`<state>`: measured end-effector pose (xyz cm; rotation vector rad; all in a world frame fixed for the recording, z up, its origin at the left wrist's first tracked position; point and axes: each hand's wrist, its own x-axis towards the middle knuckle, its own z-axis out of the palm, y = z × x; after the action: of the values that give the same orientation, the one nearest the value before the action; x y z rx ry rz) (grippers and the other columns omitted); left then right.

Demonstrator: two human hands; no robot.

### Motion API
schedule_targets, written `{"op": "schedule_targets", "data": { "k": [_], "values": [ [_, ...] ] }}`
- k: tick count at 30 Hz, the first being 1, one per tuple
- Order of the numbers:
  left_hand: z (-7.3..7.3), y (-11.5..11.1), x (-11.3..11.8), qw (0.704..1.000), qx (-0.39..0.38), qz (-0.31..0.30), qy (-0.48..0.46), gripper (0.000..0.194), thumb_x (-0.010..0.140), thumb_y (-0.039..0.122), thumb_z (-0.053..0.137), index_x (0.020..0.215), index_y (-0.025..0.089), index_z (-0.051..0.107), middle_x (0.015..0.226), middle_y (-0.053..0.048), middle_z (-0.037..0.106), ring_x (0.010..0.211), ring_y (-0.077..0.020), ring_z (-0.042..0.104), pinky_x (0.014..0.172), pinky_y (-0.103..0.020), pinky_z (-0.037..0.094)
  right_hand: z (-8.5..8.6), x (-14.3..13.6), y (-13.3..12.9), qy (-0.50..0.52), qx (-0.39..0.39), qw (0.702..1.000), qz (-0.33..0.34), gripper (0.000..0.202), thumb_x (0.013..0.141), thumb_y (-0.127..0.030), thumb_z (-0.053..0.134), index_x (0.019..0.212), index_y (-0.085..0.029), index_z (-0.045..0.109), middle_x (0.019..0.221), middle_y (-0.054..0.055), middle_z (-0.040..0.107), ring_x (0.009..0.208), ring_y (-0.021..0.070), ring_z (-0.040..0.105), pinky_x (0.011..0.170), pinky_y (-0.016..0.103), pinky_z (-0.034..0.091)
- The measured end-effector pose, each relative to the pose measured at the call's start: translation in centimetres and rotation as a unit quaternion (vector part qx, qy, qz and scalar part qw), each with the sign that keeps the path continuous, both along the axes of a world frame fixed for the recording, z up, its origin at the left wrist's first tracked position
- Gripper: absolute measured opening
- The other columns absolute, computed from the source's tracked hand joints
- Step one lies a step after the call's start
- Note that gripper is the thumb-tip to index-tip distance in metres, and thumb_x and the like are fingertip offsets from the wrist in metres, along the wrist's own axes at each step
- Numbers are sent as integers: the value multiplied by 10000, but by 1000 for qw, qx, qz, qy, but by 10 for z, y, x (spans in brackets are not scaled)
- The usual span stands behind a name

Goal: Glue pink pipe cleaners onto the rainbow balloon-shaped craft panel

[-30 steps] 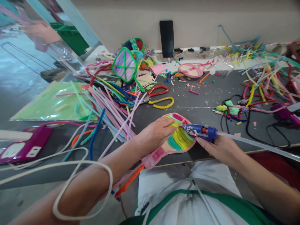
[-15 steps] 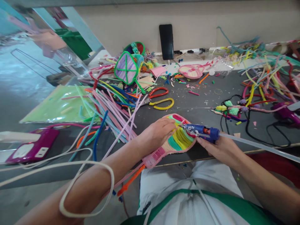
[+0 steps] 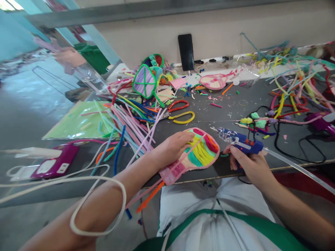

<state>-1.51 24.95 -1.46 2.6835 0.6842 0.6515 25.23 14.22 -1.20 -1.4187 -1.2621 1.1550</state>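
- Nozzle of the blue hot-glue gun [image 3: 240,141] differs most from a second ago: then we saw it touching the yellow band of the pink-rimmed fan woven from coloured pipe cleaners [image 3: 195,153]; now it points up and left, lifted clear to the fan's right.
- We see the right hand [image 3: 248,164] wrapped closed around the gun's grip, one finger stretched along its underside; the clear glue stick [image 3: 295,167] trails from the gun's back toward the right edge of the view.
- We find the left hand [image 3: 174,148] in the same place as before, flat on the fan's left half with fingers lying over the weave, pressing it down rather than pinching it.
- The fan lies on the near edge of the dark grey worktable [image 3: 230,108], its handle pointing down-left over the edge.
- We note that the view has tipped a little, so the black phone [image 3: 186,51] against the wall sits lower in the picture.
- The heap of loose pipe cleaners [image 3: 131,118] and the red and yellow scissors [image 3: 180,111] lie beyond the left hand, unmoved.
- We cannot make out the gun's trigger, hidden under the fingers, nor the fan's handle end, which is lost among stray stems.
- The magenta device [image 3: 52,166] at the left is blurred.
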Motion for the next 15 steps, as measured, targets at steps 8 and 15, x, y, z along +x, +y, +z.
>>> {"op": "schedule_targets", "data": {
  "k": [8,15],
  "values": [
    [37,-7,-25,996,-22,86,6,181,927,215,528,1025,159,670,1120,-101,714,1076,-195,649,957,-340,501,-14,7,-1,26,19,999,2,284,929,-459,542,943,-201,662,525,-29,563,504,141,545,544,278,445],
    [66,-50,-35,969,-25,241,46,173,912,238,544,901,175,705,895,-41,719,893,-182,650,837,-304,489,-15,6,-1,43,18,999,11,266,927,-452,553,904,-206,653,546,-28,568,500,131,538,549,274,443]
  ]
}}
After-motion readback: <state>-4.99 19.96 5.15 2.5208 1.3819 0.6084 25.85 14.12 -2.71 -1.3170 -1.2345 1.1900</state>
